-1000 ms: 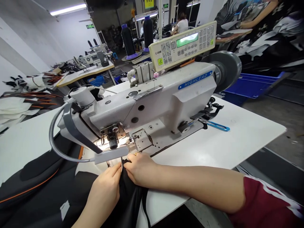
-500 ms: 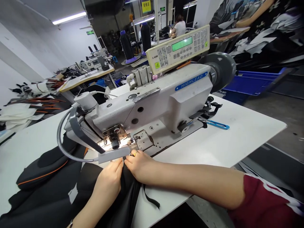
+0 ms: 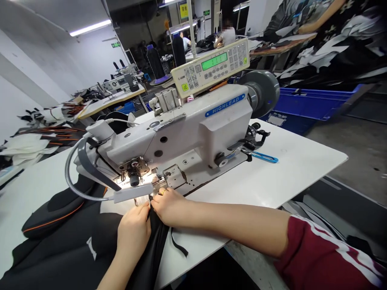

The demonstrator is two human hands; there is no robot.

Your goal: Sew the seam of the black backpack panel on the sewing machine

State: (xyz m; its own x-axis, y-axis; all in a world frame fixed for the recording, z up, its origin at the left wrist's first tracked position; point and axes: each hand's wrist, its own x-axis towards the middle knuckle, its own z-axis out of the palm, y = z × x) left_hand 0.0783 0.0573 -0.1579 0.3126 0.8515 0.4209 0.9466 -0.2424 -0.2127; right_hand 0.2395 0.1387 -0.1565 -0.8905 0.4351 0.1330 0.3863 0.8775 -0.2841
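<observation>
A grey sewing machine (image 3: 181, 133) stands on the white table, its needle area lit by a lamp (image 3: 133, 192) on a bendy metal arm. Just in front of the needle, my left hand (image 3: 134, 227) pinches the edge of black fabric (image 3: 66, 249) with orange piping. My right hand (image 3: 169, 207), with a ring on one finger, is closed on the same fabric edge, right beside the left fingertips. The fabric spreads left and hangs over the front edge. A narrow black strip (image 3: 179, 245) dangles below my right wrist.
Blue thread snips (image 3: 264, 156) lie right of the machine on the white table (image 3: 290, 173). A control panel (image 3: 211, 66) sits on top. Behind are thread cones (image 3: 155, 62), a blue crate (image 3: 317, 102), heaped cloth, a seated person (image 3: 226, 35) and another person's arm (image 3: 322, 18).
The view has shifted, so machine and panel appear further left. Both hands still hold the fabric at the needle area, close together. The panel's screen now shows characters.
</observation>
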